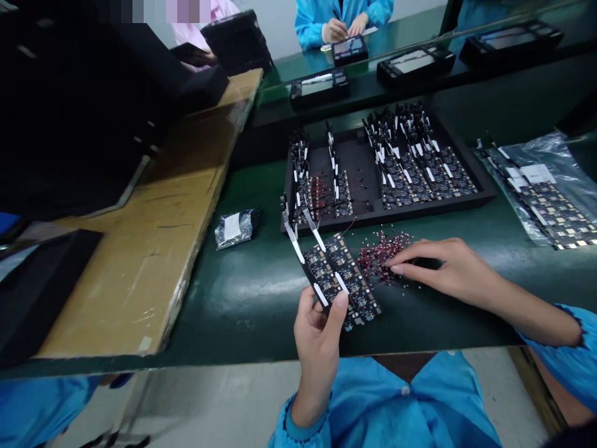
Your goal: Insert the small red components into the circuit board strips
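Cardboard, a flat brown sheet [140,249], covers the left end of a dark green desk [242,305], with black casings stacked above it at the far left. Just right of the sheet's edge lies a small silvery bag [236,228], apart from everything else, with bare desk around it. Near the front edge of the desk, the left hand [318,339] is closed around the lower end of a panel of small circuit boards [340,277], thumb pressed on its face and fingers behind, holding it tilted up toward the camera, seemingly so the boards face the person for work. Touching the panel's right side is a loose pile of tiny red wired parts [380,252] on the desk. The right hand [448,267] lies flat and mostly open over this pile, fingertips resting in the parts as if picking one out; it grips nothing that can be seen. Behind both hands sits a black tray [361,180] holding more boards standing in rows, close enough to reach, with an open lane in its middle. Farther right, more boards lie on a clear plastic bag [550,186] near the desk's right edge. Across the desk, another person in a blue sleeve works at a device [349,48].
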`<state>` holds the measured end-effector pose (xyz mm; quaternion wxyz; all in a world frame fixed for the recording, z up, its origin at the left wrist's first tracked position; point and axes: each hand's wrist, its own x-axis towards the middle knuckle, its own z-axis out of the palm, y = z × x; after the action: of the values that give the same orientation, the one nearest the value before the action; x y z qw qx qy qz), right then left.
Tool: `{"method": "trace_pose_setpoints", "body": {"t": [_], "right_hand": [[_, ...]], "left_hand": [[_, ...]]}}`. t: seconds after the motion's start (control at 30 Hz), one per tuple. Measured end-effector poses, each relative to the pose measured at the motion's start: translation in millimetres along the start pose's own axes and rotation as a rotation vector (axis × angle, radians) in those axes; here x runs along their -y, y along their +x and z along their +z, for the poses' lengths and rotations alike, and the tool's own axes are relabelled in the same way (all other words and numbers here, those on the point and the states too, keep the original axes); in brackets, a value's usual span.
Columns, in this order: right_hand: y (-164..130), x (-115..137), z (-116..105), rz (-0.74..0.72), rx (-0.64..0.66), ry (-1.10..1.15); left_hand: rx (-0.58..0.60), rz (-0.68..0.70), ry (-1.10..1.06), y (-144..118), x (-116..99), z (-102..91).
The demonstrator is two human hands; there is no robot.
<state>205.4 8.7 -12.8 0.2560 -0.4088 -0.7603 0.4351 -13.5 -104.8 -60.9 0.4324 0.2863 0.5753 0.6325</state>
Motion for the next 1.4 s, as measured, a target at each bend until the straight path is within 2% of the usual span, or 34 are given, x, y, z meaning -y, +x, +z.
{"method": "trace_pose_setpoints", "body": {"t": [0.17, 0.47, 0.73, 0.93, 1.07, 1.2, 1.4], "right_hand": [[-0.6, 4.7, -1.8, 0.095, -0.036, 0.068], [0.1, 2.8, -1.1, 0.073, -0.060, 0.068], [-1.3, 3.0, 0.5, 0.117, -0.089, 0.289], [-2.2, 6.5, -3.5, 0.121, -0.045, 0.188], [-3.8, 7.3, -5.4, 0.103, -0.039, 0.229], [-6.1, 8.2, -4.7, 0.157, -0.043, 0.273], [-6.5, 12.8, -4.9, 0.025, 0.025, 0.268]], "left_hand": [[-0.002, -0.001, 0.003, 0.1, -0.2, -0.1], [-0.003, 0.002, -0.021, 0.9, -0.9, 0.3], [-0.004, 0.013, -0.015, 1.1, -0.5, 0.3], [-0.015, 0.009, -0.009, 1.1, -0.9, 0.0], [-0.077, 0.039, 0.010, 1.1, -0.7, 1.2], [-0.116, 0.047, 0.001, 1.8, 0.6, 2.4], [-0.092, 0.044, 0.041, 2.7, 0.0, 0.7]]}}
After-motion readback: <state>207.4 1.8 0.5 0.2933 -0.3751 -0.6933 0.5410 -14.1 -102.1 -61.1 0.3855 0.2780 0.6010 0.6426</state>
